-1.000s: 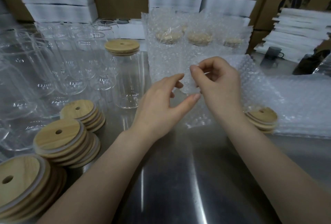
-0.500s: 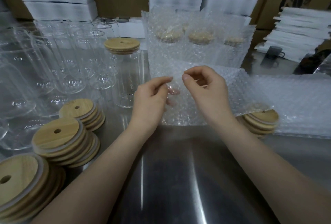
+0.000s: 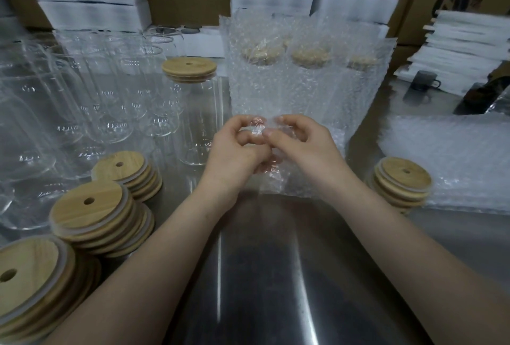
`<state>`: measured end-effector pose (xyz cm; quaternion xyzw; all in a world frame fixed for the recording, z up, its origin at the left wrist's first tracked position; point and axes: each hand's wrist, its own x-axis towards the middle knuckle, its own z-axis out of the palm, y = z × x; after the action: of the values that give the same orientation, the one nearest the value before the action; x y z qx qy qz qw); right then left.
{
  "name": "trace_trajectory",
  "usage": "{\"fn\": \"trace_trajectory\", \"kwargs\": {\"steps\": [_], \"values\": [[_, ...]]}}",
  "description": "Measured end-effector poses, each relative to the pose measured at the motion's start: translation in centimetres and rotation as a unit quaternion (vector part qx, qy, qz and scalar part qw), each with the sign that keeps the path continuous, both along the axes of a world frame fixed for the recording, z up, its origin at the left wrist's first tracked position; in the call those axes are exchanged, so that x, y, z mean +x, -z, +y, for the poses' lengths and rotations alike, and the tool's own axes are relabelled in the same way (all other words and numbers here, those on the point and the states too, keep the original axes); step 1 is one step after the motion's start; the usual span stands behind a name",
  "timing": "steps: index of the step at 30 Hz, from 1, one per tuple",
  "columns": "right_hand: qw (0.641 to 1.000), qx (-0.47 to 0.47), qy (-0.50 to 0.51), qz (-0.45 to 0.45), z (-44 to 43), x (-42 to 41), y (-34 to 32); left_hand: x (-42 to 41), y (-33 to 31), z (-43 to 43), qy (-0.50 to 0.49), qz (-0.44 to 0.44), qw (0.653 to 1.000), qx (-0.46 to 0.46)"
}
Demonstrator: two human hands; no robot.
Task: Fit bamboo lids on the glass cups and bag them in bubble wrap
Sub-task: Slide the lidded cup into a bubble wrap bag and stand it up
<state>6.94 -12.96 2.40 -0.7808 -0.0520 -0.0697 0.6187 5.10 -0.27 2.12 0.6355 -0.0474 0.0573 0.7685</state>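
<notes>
Both hands, left (image 3: 237,146) and right (image 3: 296,142), pinch a bubble-wrap bag's (image 3: 271,176) mouth, working it open; the lidded cup (image 3: 197,113) likely goes in next.

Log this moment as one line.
phase: bagging | left hand: pinches clear bubble-wrap bag edge | right hand: pinches same edge | clear glass cup with round bamboo lid: upright left of hands, unbagged

Dim light, glare streaks on steel table (image 3: 265,275), warped edges
</notes>
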Motion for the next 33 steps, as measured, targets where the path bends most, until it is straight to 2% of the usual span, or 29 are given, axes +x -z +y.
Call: {"fn": "trace_trajectory", "kwargs": {"steps": [4, 11, 14, 18, 23, 26, 33], "values": [[1.0, 0.004, -0.017, 0.019, -0.1, 0.0, 0.1, 0.3, 0.2, -0.1, -0.008, 0.023, 0.999, 0.04], [0.998, -0.019, -0.066, -0.008, -0.1, 0.2, 0.6, 0.4, 0.1, -0.2, -0.031, 0.078, 0.996, 0.037], [0.997, -0.063, -0.043, -0.033, -0.2, 0.4, 0.7, 0.7, 0.5, 0.0, -0.058, 0.073, 0.992, 0.091], [0.993, -0.1, 0.003, -0.068, -0.3, 0.4, 0.6, 1.2, 1.2, 0.5, -0.126, 0.001, 0.967, 0.22], [0.984, -0.121, 0.079, -0.108, -0.9, 0.1, -0.3, 1.1, 1.2, 0.9, -0.154, 0.019, 0.936, 0.317], [0.983, -0.114, 0.1, -0.107, -1.2, 0.0, -0.8, 1.3, 1.3, 1.2, -0.154, 0.04, 0.936, 0.314], [0.985, -0.16, 0.044, -0.055, -0.6, -0.1, -0.5, 1.6, 1.2, 1.0, -0.154, 0.082, 0.955, 0.239]]}}
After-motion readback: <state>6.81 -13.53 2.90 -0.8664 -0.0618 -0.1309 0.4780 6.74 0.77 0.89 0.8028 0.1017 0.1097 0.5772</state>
